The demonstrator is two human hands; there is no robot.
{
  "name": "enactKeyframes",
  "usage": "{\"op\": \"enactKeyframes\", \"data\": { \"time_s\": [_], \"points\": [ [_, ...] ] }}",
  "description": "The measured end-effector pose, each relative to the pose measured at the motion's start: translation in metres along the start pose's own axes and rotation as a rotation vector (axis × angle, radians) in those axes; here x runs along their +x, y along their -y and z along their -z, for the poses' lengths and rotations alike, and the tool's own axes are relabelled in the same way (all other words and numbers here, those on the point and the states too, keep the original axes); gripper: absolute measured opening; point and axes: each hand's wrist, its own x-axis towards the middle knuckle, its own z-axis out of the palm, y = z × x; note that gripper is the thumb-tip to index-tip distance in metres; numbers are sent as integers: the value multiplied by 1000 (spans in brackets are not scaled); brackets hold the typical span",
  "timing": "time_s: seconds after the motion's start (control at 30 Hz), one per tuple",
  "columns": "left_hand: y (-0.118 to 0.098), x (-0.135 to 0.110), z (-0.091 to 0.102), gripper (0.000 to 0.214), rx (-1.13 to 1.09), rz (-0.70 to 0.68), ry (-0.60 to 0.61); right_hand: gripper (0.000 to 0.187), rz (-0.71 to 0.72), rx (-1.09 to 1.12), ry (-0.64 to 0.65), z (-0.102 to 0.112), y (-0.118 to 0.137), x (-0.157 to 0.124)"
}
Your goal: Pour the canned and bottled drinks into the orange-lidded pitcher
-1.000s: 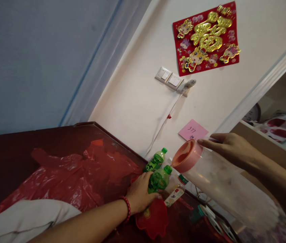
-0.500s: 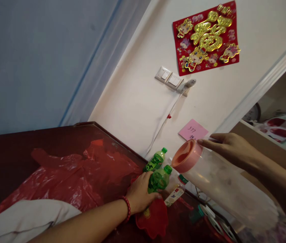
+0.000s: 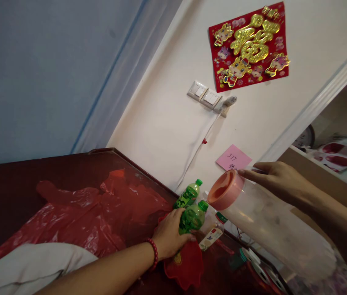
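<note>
One crumpled red plastic bag [image 3: 96,213] takes up the left of the dark red table [image 3: 4,180], with some white fabric [image 3: 35,266] in front of it. Next along is the left hand [image 3: 170,237], with a red bead bracelet [image 3: 155,254] on the wrist. Its thumb and fingers are clamped around the front green bottle [image 3: 192,219], which has its cap on. Right below that hand sits a red dish [image 3: 188,266] with a wavy edge, and I honestly can't tell if the bottle is touching it. A second green bottle [image 3: 187,196] is just behind the front one, by the wall, and a see-through bottle with a pale label [image 3: 212,239] is just to the right. Then comes the big clear jar [image 3: 274,229] with a pinkish-orange lid [image 3: 227,190], in front of a pink note [image 3: 233,155] reading 377. On the far right, the right hand [image 3: 276,180] has one fingertip at the lid's edge, but can't tell whether its fingers are actually gripping anything.
</note>
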Motion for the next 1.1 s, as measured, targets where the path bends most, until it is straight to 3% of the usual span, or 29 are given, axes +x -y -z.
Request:
{"op": "enactKeyframes", "data": {
  "time_s": [1.1],
  "points": [
    [-4, -2, 3, 68, 14, 14, 10, 74, -10, 13, 22, -2, 2, 1]
  ]
}}
